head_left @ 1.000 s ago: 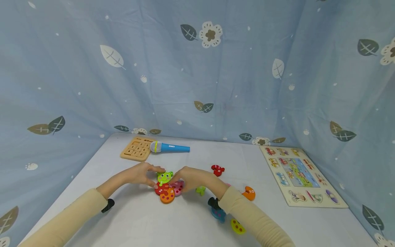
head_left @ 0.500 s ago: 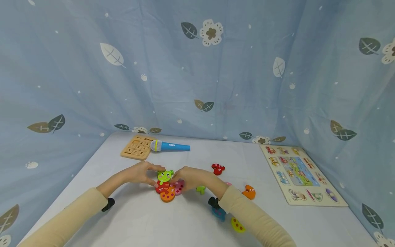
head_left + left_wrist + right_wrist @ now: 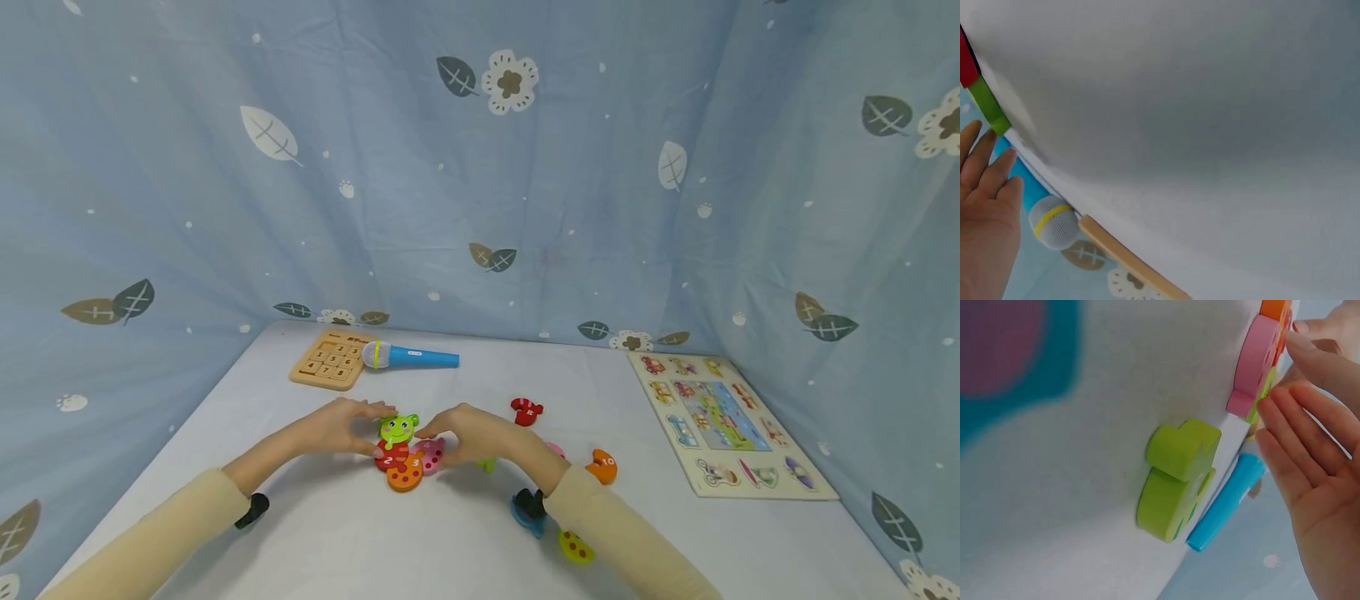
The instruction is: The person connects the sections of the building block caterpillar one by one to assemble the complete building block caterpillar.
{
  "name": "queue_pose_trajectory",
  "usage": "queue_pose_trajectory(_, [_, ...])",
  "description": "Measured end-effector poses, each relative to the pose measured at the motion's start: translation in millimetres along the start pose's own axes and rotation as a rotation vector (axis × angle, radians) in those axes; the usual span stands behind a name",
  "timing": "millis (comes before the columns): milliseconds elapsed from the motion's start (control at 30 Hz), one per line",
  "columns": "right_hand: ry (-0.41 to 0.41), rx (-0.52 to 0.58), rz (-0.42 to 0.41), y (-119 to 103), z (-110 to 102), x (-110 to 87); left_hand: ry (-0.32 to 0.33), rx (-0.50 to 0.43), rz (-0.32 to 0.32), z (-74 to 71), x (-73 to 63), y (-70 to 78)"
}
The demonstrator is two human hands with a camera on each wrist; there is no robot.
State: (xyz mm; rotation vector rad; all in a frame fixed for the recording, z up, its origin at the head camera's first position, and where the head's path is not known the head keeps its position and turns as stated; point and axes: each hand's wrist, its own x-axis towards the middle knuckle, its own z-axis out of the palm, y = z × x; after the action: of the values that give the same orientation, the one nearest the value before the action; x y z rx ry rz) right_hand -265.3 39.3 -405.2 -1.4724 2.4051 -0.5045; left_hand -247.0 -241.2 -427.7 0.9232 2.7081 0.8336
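Observation:
A smiling green caterpillar head (image 3: 397, 428), a red number 2 piece (image 3: 390, 456), an orange number 3 piece (image 3: 405, 475) and a pink dotted piece (image 3: 431, 455) lie fitted against one another on the table. My left hand (image 3: 335, 427) rests beside them, fingertips at the top of the green head and thumb at the red piece; the left wrist view shows its fingers fairly straight. Around the pink piece, my right hand (image 3: 477, 433) is spread, its fingertips close to the edges; contact is hard to tell. A loose green piece (image 3: 1175, 481) lies beneath my right wrist.
Loose pieces lie to the right: red (image 3: 527, 412), orange number 10 (image 3: 602, 467), blue (image 3: 529, 521), yellow (image 3: 575, 547) and a half-hidden pink one. Behind stand a wooden number board (image 3: 330, 360) and a blue toy microphone (image 3: 416, 358). A picture puzzle board (image 3: 731, 425) lies at right.
My right hand has loosened round the pink piece and spread slightly, uncovering more of it. My left hand stays almost where it was, and the joined pieces keep their arrangement.

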Motion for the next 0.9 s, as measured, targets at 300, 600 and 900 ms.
queue_pose_trajectory(300, [0.039,0.016,0.047,-4.8,-2.9,-18.1,0.082,0.028,-0.018,8.1,-6.3,10.2])
queue_pose_trajectory(600, [0.073,0.056,0.111,-4.0,-4.1,-36.4,0.116,0.032,-0.067,11.6,-10.2,14.8])
queue_pose_trajectory(900, [0.121,0.043,0.131,3.2,-5.0,-51.5,0.13,0.036,-0.088,16.5,-11.2,19.3])
